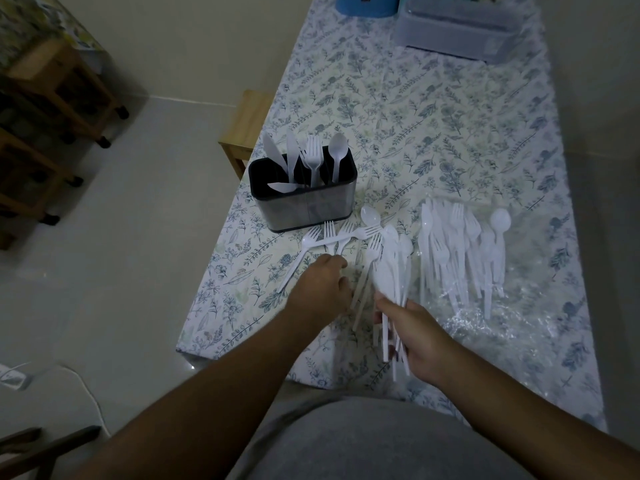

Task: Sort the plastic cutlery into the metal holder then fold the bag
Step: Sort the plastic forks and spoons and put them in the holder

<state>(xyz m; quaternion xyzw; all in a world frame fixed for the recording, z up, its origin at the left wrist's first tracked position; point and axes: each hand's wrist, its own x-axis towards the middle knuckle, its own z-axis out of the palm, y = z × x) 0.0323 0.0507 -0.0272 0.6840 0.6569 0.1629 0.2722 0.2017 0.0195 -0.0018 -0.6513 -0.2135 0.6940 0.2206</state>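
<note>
Gripping spoons point(393, 271) in right hand point(420, 337), holder point(304, 199) near table edge point(221, 251)

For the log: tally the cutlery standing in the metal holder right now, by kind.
In the metal holder:
Knives: 3
Forks: 1, possibly more behind it
Spoons: 1
Total: 5 pieces clearly visible

Far beyond the grip, a clear box point(460, 27) and blue tub point(367, 5); left of it, a stool point(247, 124); farther left, a cart point(55, 109).
</note>
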